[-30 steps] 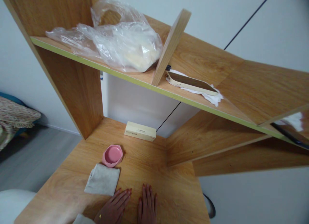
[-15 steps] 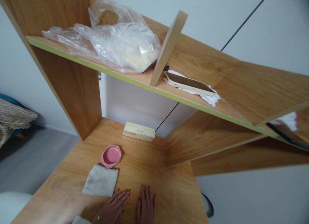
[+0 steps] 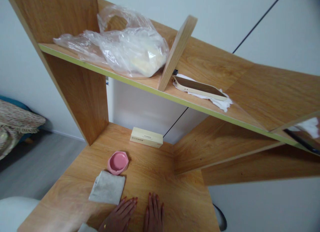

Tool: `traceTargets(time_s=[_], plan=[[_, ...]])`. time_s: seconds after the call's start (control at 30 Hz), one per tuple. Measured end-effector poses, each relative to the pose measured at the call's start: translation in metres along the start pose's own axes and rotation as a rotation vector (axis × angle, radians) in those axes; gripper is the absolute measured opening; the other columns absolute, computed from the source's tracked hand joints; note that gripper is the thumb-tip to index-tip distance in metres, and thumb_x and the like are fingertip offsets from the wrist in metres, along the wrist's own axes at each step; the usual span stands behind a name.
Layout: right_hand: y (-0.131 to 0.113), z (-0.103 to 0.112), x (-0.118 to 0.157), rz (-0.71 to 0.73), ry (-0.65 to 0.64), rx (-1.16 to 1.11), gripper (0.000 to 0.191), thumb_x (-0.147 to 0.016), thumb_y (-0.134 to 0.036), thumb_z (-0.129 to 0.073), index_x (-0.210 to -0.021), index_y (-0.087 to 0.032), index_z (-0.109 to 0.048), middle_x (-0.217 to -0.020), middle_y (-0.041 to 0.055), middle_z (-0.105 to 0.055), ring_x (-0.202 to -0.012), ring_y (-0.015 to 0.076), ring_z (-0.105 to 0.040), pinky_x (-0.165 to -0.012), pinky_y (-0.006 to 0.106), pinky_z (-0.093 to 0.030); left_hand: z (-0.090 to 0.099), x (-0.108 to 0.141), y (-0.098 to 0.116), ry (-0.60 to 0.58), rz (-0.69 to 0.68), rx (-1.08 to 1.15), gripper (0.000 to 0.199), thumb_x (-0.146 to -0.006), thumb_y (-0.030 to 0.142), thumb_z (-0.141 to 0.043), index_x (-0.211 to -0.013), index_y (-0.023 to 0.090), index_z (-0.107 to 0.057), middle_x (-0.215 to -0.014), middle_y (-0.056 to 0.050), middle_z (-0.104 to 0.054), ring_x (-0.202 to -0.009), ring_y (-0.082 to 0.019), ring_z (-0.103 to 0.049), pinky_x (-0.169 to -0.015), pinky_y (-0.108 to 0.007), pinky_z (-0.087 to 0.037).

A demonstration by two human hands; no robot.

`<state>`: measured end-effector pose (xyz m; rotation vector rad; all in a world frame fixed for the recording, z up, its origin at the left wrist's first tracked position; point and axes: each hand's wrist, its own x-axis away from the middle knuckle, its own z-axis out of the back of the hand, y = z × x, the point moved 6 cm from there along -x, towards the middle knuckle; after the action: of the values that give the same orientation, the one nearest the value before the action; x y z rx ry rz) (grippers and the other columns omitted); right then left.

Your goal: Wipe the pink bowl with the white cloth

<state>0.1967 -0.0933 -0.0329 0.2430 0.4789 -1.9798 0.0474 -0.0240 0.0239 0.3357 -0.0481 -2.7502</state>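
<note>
On the wooden desk [image 3: 175, 202], my left hand [image 3: 119, 214] lies flat with fingers stretched out, close to the lower right corner of a folded grey cloth [image 3: 107, 188]. To its right my right hand [image 3: 154, 213] also rests flat, fingers pointing away from me. Neither hand holds anything. A pink hexagonal dish [image 3: 118, 162] sits just behind the cloth. Farther back, a pale yellow box [image 3: 146, 137] lies near the desk's rear edge.
Above the desk runs a shelf [image 3: 120, 79] bearing a clear plastic bag [image 3: 135, 51], an upright divider [image 3: 178, 53] and a phone [image 3: 200, 87] on white tissue. A white rounded object [image 3: 17, 213] is at the lower left.
The whole view has shifted slightly, so everything appears a little farther right. Both hands remain flat on the desk.
</note>
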Motion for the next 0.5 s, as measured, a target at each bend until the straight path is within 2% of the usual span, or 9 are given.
traceTargets(time_s=[0.2,0.3,0.4,0.5], plan=[[-0.006,0.004,-0.002,0.004,-0.013,0.006,0.049,-0.096,-0.03,-0.017,-0.14,-0.028,-0.04,-0.13,0.0022,-0.058,-0.129,0.0226,-0.045,-0.111,0.05,-0.024,-0.016,0.004,0.003,0.019,0.006,-0.019,0.07,-0.075,0.002,-0.039,-0.143,0.021,-0.036,-0.143,0.0,-0.047,-0.128,-0.015,-0.045,-0.11,-0.031,-0.034],[-0.005,0.002,-0.001,0.014,-0.031,0.008,0.049,-0.096,-0.03,-0.018,-0.14,-0.028,-0.041,-0.129,0.0027,-0.059,-0.13,0.023,-0.044,-0.111,0.051,-0.023,-0.015,0.004,0.002,0.016,0.033,-0.016,0.067,-0.075,0.004,-0.041,-0.139,0.023,-0.044,-0.14,0.001,-0.052,-0.126,-0.017,-0.047,-0.107,-0.03,-0.038],[-0.003,0.0,0.0,0.01,0.01,0.0,0.049,-0.096,-0.03,-0.018,-0.139,-0.028,-0.041,-0.128,0.0031,-0.06,-0.13,0.0229,-0.043,-0.111,0.051,-0.023,-0.009,0.002,0.003,-0.014,0.038,-0.016,0.062,-0.075,0.007,-0.044,-0.134,0.024,-0.051,-0.14,0.002,-0.052,-0.127,-0.019,-0.047,-0.105,-0.028,-0.041],[-0.001,-0.003,0.001,0.009,0.047,0.004,0.049,-0.096,-0.031,-0.019,-0.138,-0.028,-0.043,-0.126,0.0031,-0.061,-0.13,0.0233,-0.043,-0.111,0.051,-0.023,-0.007,0.001,0.004,-0.033,0.03,-0.033,0.065,-0.072,0.005,-0.045,-0.133,0.024,-0.052,-0.139,0.002,-0.052,-0.126,-0.019,-0.048,-0.104,-0.028,-0.042]])
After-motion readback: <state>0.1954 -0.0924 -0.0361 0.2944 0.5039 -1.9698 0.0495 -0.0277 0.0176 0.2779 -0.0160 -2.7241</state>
